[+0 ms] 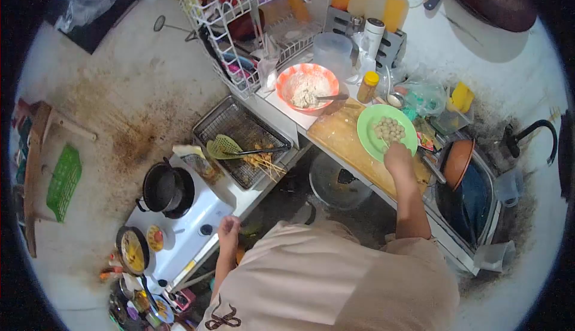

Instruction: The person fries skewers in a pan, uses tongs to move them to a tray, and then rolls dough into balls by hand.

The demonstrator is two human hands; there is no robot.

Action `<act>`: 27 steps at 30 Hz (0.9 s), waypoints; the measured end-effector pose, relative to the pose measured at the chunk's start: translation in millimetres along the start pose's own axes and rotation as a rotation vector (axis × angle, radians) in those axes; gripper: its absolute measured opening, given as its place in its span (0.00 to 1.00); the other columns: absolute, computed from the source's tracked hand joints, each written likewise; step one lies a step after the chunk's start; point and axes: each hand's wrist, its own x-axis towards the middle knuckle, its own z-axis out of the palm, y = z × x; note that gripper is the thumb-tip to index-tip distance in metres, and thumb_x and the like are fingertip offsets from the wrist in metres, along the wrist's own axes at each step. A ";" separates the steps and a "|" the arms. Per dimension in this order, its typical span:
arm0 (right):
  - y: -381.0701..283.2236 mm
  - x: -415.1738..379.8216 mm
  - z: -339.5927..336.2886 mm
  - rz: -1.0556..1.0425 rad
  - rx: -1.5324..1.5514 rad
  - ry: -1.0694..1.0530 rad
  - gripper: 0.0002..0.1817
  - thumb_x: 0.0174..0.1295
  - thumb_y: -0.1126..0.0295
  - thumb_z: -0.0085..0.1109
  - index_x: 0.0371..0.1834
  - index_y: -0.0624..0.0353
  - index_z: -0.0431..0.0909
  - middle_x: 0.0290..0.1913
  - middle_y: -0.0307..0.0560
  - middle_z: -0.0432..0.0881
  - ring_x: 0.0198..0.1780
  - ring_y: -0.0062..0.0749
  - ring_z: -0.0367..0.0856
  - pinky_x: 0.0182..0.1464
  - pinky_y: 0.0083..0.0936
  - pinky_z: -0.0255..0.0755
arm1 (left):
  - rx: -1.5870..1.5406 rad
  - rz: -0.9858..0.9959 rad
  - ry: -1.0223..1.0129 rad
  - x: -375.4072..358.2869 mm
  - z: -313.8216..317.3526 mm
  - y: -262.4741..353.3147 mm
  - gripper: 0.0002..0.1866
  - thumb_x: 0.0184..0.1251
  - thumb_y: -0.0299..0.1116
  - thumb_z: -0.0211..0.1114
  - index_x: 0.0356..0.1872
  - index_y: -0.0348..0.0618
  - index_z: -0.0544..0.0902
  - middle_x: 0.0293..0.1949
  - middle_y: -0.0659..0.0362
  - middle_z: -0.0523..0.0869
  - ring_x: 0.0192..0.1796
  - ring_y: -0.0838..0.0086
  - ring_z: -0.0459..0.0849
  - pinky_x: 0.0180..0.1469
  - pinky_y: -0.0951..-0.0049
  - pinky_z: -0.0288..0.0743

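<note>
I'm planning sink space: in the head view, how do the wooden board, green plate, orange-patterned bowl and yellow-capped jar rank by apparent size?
1. Wooden board, partly covered
2. Green plate and orange-patterned bowl: too alike to rank
3. Yellow-capped jar

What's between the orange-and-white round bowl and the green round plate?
Some brown wooden board, and a dark handle poking from the bowl, in the head view.
</note>
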 end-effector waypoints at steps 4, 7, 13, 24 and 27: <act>26.2 -10.4 -7.4 -0.158 0.090 0.197 0.10 0.52 0.72 0.43 0.33 0.66 0.72 0.32 0.63 0.76 0.37 0.58 0.75 0.39 0.43 0.69 | -0.009 0.019 0.026 -1.8 -0.8 3.5 0.03 0.58 0.25 0.56 0.27 0.43 0.72 0.28 0.66 0.74 0.30 0.82 0.70 0.31 0.83 0.63; 40.9 -9.5 -8.9 -0.224 0.152 0.195 0.09 0.52 0.72 0.43 0.32 0.67 0.70 0.29 0.66 0.75 0.35 0.60 0.74 0.37 0.44 0.69 | -0.034 0.017 0.063 -5.7 -1.5 2.8 0.03 0.58 0.25 0.56 0.27 0.42 0.72 0.29 0.64 0.75 0.31 0.82 0.71 0.32 0.83 0.63; 20.9 -41.7 -14.4 -0.120 -0.056 0.237 0.09 0.50 0.73 0.44 0.28 0.69 0.71 0.25 0.66 0.75 0.31 0.58 0.76 0.34 0.42 0.70 | -0.079 0.063 0.118 -8.1 -0.8 -4.7 0.03 0.57 0.25 0.57 0.27 0.42 0.72 0.29 0.64 0.76 0.29 0.83 0.71 0.31 0.83 0.65; 49.0 -15.1 -5.1 -0.049 -0.038 0.145 0.11 0.46 0.68 0.52 0.26 0.66 0.74 0.29 0.62 0.76 0.35 0.53 0.76 0.38 0.39 0.70 | -0.082 0.045 0.096 -7.2 -8.5 -10.9 0.01 0.57 0.24 0.56 0.28 0.42 0.73 0.31 0.63 0.76 0.31 0.82 0.72 0.33 0.83 0.65; 48.5 -18.9 -9.3 -0.073 -0.117 0.094 0.10 0.44 0.70 0.52 0.28 0.66 0.75 0.30 0.61 0.77 0.35 0.51 0.77 0.38 0.39 0.70 | -0.060 0.035 0.123 -10.1 -7.2 -9.1 0.02 0.57 0.22 0.55 0.28 0.42 0.72 0.31 0.61 0.76 0.29 0.82 0.71 0.32 0.83 0.64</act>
